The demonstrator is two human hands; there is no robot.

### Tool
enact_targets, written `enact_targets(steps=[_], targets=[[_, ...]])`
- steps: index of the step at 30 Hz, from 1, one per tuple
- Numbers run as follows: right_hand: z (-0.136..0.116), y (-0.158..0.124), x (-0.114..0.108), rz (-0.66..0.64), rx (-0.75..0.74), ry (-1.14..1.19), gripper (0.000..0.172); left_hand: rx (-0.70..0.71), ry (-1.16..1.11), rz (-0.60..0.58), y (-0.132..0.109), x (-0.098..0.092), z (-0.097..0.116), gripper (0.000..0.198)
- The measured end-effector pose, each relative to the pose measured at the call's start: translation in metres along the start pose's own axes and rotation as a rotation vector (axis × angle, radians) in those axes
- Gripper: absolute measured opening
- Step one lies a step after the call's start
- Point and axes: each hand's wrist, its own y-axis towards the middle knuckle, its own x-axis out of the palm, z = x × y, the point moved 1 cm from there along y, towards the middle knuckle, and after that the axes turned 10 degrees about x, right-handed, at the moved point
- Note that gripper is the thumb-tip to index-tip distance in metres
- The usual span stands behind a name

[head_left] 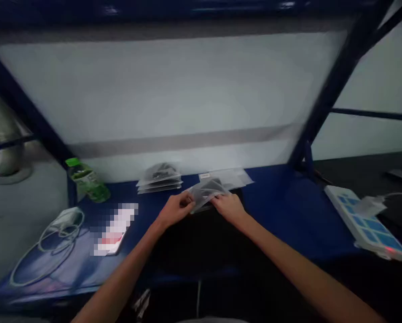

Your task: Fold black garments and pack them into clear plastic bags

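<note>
My left hand point(174, 210) and my right hand point(228, 207) both pinch a small clear plastic bag point(205, 192) with something dark inside, held just above the blue table point(281, 211). The left fingers close on the bag's left edge, the right fingers on its right side. Behind it to the left lies a stack of similar filled bags point(159, 177). Flat clear bags point(229, 177) lie behind it to the right. The picture is smeared by motion.
A green-capped bottle point(86, 180) lies at the back left. A white charger with a coiled cable point(58, 231) and a blurred-out card point(115, 229) sit on the left. A white power strip point(365, 220) with a plug is at the right. Blue frame posts point(335, 89) rise behind.
</note>
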Motion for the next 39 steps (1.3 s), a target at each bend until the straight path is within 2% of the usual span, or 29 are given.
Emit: enact_targets(steps=[8, 11, 14, 16, 20, 27, 33, 39], targets=[[0.004, -0.005, 0.001, 0.011, 0.005, 0.005, 0.039, -0.074, 0.033, -0.017, 0.003, -0.008, -0.013, 0.024], [0.006, -0.012, -0.005, 0.029, -0.028, 0.016, 0.041, -0.214, 0.038, -0.095, 0.002, -0.014, -0.015, 0.032], [0.008, -0.021, -0.011, 0.061, -0.05, 0.035, 0.036, -0.391, -0.042, -0.233, 0.0, -0.016, -0.014, 0.041], [0.007, -0.027, -0.015, 0.096, -0.061, 0.056, 0.034, -0.448, -0.119, -0.275, -0.001, -0.016, -0.012, 0.041], [-0.006, -0.029, -0.021, 0.146, -0.135, 0.109, 0.031, -0.452, -0.244, -0.241, -0.001, -0.012, -0.013, 0.036], [-0.049, -0.001, -0.024, 0.1, -0.342, 0.114, 0.021, -0.457, -0.318, -0.188, 0.001, -0.01, -0.019, 0.031], [-0.057, 0.008, -0.019, 0.06, -0.324, 0.101, 0.015, -0.413, -0.354, -0.187, 0.001, -0.008, -0.02, 0.026], [-0.049, 0.005, -0.019, 0.037, -0.278, 0.087, 0.017, -0.382, -0.348, -0.152, 0.0, -0.007, -0.016, 0.025]])
